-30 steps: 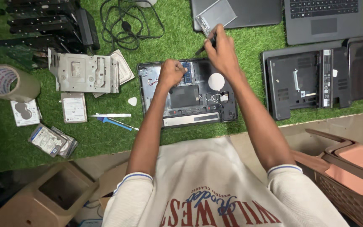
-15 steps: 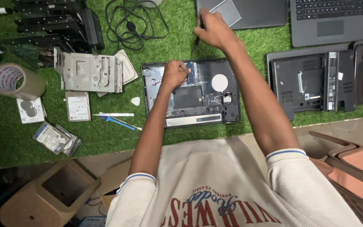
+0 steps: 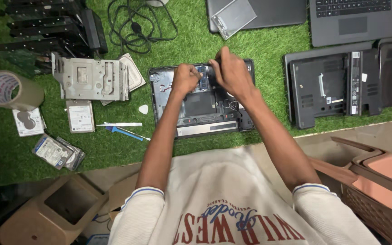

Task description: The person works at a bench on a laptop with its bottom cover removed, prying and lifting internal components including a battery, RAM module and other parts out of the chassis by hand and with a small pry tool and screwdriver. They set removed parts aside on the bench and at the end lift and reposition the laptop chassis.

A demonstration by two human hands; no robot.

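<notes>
Both hands are over an opened laptop base [image 3: 205, 111] that lies on the green grass mat [image 3: 196, 36]. The left hand [image 3: 184, 78] is curled into a loose fist, with its fingers pressing down on the upper part of the base. The right hand [image 3: 232, 72] is just beside it, fingers bent and pinched together over the same spot — a small blue part [image 3: 202, 78] shows between the 2 hands. I cannot tell if either hand is really gripping something or only pushing on it.

To the left of the left hand sits a white pick [image 3: 143, 109], and near it a blue tool [image 3: 123, 132] and a thin white stick [image 3: 119, 124]. Further left there is a grey metal bracket [image 3: 90, 78], a silver hard drive [image 3: 80, 116], 1 more drive with a round mark [image 3: 28, 121] and a pile of drives [image 3: 59, 152]. A roll of brown tape [image 3: 10, 90] is at the far left. Above the left hand lies a tangle of black cable [image 3: 137, 27].

Above the right hand there is a shiny drive tray [image 3: 233, 17] on a closed grey laptop [image 3: 273, 11]. To the right of the right hand is a black laptop bottom [image 3: 327, 88] — and above that, a laptop with keys [image 3: 352, 18]. A brown basket [image 3: 373, 186] is low on the right.
</notes>
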